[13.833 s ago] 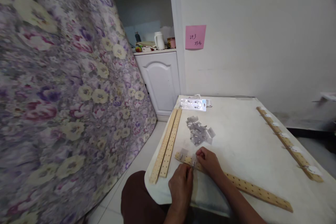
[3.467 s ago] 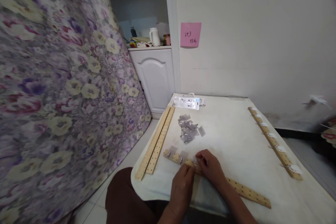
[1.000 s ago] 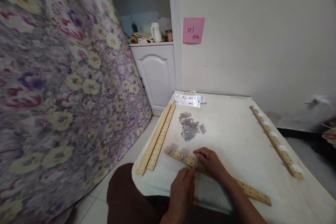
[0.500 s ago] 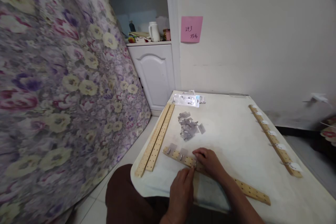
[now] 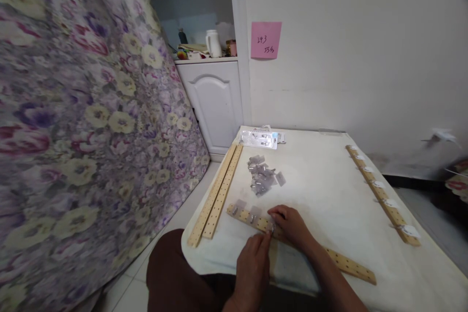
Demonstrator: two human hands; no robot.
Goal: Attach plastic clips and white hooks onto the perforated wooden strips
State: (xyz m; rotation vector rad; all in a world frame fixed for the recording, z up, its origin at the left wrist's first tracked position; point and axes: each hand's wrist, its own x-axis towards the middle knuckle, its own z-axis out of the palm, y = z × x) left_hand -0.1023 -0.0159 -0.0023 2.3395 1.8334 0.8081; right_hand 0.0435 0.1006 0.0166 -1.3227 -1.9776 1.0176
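Note:
A perforated wooden strip (image 5: pixel 340 262) lies across the near part of the white table (image 5: pixel 329 190). Two small clear-backed metal hooks (image 5: pixel 244 208) sit on its left end. My right hand (image 5: pixel 292 226) rests over the strip, its fingers pinched on a third small hook (image 5: pixel 271 226). Against that hook from the near side press the closed fingertips of my left hand (image 5: pixel 253 265). A pile of loose hooks (image 5: pixel 262 177) lies just beyond.
Two more perforated strips (image 5: pixel 215 194) lie side by side along the table's left edge. Another strip with white pads (image 5: pixel 382 194) lies at the right. A clear hook package (image 5: pixel 260 139) sits at the far edge. Flowered fabric (image 5: pixel 80 117) hangs at left; a white cabinet (image 5: pixel 214 102) stands behind.
Over the earlier frames a second and then a third hook came onto the strip's left end. In the last second my hands have barely moved; the view shifted slightly.

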